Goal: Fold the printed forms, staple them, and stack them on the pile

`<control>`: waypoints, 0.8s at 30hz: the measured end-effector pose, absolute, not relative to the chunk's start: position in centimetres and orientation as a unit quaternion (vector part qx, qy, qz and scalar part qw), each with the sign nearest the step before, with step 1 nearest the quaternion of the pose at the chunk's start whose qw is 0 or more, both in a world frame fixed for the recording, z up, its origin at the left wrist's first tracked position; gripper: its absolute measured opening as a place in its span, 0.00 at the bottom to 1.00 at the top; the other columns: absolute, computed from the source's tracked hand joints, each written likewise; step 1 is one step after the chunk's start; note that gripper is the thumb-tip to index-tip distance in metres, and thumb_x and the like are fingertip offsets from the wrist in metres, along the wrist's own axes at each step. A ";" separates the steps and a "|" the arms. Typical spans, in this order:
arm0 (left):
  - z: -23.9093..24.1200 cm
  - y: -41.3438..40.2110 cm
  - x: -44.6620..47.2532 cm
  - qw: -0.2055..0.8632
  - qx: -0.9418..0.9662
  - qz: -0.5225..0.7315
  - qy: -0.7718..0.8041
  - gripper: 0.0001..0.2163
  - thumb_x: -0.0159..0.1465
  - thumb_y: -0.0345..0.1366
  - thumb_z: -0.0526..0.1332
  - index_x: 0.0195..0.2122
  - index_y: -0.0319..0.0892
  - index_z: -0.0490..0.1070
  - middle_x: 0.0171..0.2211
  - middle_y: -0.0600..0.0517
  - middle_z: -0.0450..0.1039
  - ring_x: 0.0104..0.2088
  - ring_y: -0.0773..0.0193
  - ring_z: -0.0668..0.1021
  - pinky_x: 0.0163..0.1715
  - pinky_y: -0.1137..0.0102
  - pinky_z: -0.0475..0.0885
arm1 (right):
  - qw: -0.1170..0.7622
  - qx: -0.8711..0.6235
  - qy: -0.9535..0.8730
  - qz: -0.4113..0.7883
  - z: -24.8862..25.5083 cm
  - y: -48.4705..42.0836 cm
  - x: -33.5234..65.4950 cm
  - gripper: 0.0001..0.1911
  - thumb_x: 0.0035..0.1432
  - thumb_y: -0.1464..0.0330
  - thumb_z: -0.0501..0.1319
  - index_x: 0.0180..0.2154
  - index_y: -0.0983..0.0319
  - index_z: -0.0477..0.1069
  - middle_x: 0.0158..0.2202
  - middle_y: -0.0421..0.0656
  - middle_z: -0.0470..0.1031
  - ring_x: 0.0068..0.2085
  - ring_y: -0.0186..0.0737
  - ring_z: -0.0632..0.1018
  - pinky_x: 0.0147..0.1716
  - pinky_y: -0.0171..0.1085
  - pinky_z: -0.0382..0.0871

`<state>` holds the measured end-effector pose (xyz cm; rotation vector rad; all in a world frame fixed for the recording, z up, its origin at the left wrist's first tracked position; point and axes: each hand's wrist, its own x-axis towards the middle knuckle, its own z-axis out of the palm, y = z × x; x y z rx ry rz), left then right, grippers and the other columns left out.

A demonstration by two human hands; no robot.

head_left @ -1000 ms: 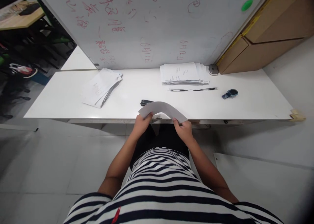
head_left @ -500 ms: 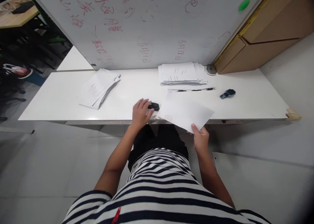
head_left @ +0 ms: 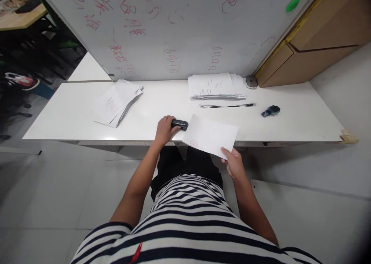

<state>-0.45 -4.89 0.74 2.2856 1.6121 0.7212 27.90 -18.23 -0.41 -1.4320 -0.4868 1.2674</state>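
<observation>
My left hand (head_left: 164,129) is closed around a black stapler (head_left: 179,124) on the white table (head_left: 72,119) near its front edge. My right hand (head_left: 233,163) pinches the near right corner of a white sheet of paper (head_left: 210,136) with a red stamp mark. The sheet lies partly on the table and overhangs its front edge. Its far left corner meets the stapler's mouth.
A loose pile of papers (head_left: 116,102) lies at the left, a neater stack (head_left: 214,86) at the back by the whiteboard (head_left: 174,28). In front of the stack lies a pen (head_left: 227,105), with a small blue object (head_left: 270,110) to the right. Wooden cabinets (head_left: 315,36) stand back right.
Both hands held the curved sheet a second ago. The left hand let go and took the stapler; the right hand swung the sheet right, then brought its corner back to the stapler.
</observation>
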 end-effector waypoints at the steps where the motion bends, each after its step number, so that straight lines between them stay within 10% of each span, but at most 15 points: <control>1: 0.7 -4.9 -0.5 0.127 0.784 0.250 0.553 0.17 0.63 0.43 0.60 0.50 0.42 0.65 0.49 0.43 0.67 0.49 0.52 0.70 0.50 0.60 0.64 | 0.547 -0.607 -0.209 0.537 -0.5 -18.2 27.9 0.18 0.42 0.61 0.71 0.34 0.63 0.74 0.28 0.39 0.74 0.22 0.28 0.64 0.14 0.29 0.54; 24: 0.4 -5.0 -0.6 0.107 0.791 0.264 0.541 0.19 0.62 0.44 0.61 0.51 0.44 0.65 0.49 0.45 0.68 0.50 0.53 0.72 0.50 0.59 0.67 | 0.511 -0.585 -0.274 0.567 -0.4 -17.4 26.4 0.18 0.49 0.56 0.68 0.34 0.63 0.71 0.21 0.36 0.68 0.18 0.26 0.61 0.15 0.30 0.52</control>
